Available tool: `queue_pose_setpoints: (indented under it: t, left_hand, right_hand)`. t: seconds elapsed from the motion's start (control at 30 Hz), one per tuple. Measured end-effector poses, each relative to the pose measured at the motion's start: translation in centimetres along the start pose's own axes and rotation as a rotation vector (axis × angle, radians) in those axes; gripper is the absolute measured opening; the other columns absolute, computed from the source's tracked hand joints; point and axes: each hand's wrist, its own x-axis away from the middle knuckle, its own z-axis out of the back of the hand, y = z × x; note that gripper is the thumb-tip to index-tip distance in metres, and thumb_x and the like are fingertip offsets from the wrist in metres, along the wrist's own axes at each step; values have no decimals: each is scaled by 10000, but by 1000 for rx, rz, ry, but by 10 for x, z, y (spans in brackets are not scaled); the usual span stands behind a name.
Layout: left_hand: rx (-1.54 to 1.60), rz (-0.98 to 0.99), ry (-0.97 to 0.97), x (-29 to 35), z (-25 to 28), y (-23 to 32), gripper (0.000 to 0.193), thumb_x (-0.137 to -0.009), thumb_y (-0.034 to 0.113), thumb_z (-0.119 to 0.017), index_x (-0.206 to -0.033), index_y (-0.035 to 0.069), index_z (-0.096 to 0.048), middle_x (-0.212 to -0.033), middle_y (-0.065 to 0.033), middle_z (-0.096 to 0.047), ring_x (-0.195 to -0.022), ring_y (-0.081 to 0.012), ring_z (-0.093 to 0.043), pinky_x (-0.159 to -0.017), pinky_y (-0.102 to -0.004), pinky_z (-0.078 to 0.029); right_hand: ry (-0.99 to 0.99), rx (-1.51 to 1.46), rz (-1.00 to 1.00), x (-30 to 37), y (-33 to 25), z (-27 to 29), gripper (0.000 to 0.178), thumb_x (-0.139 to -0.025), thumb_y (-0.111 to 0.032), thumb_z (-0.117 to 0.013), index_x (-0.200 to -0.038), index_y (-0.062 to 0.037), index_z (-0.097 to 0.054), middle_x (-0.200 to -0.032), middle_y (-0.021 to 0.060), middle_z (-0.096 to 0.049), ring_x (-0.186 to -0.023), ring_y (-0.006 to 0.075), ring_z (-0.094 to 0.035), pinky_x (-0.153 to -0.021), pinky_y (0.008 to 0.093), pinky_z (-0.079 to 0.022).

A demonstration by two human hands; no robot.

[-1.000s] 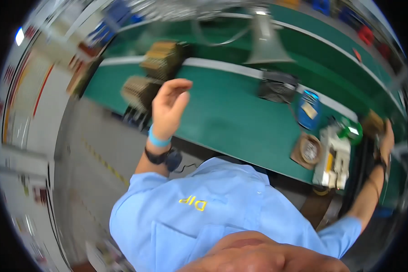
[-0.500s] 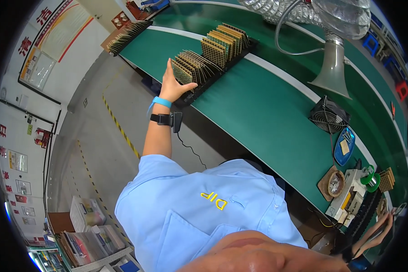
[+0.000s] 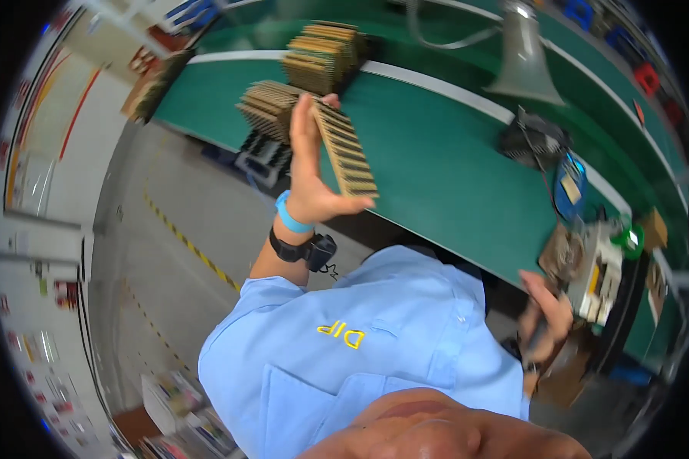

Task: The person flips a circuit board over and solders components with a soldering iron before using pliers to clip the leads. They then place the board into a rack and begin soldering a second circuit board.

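My left hand (image 3: 311,176), with a blue band and a black strapped device at the wrist, grips a circuit board panel (image 3: 346,153) by its edges. The panel is tan with dark rows across its face, and is tilted above the near edge of the bench. Behind it, several similar boards (image 3: 268,107) stand upright in a black slotted rack (image 3: 262,158). A second stack of boards (image 3: 321,57) is farther back. My right hand (image 3: 547,314) is near the soldering equipment, blurred by motion. Its fingers close on a slim dark tool (image 3: 538,335), whose exact kind is unclear.
On the right of the green bench (image 3: 429,168) are a black fan (image 3: 534,141), a blue tray (image 3: 570,191), a brown dish (image 3: 563,252), a white device (image 3: 595,283) and a green spool (image 3: 629,239). A fume extraction funnel (image 3: 524,61) hangs over the bench.
My left hand has moved from the rack toward me with a board panel taken out. My right hand has come in from the far right edge toward my body. The view has shifted.
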Motion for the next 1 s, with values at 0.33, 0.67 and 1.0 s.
queue_pose_setpoints:
  t: [0.33,0.67,1.0]
  left_hand:
    - [-401,-210,-298,29,-172,-15,1428,-520,405,-968,-1545,6,-57,-1452,-266,-377,-1277,-387,-460,-1069,-500,-370]
    - [-236,-63,-547,34,-137,-47,450,-688,-3,-820,-1112,8,-670,-1089,-140,-672,-973,-263,-670,-855,-354,-541]
    - [381,227,-330,43,-139,-23,261,-752,-62,-772,-989,15,-693,-1060,-124,-668,-957,-251,-712,-850,-340,-590]
  right_hand:
    - [131,-203,44,-19,18,-70,268,-724,-6,-840,-846,-15,-602,-1026,270,-709,-805,337,-715,-696,359,-576]
    - [-66,-142,17,13,52,-33,241,-742,17,-810,-882,-30,-619,-1048,267,-706,-863,309,-716,-739,355,-579]
    - [57,-402,-153,10,48,-49,452,-756,-181,-866,-1111,-58,-613,-1229,274,-648,-907,316,-713,-811,369,-577]
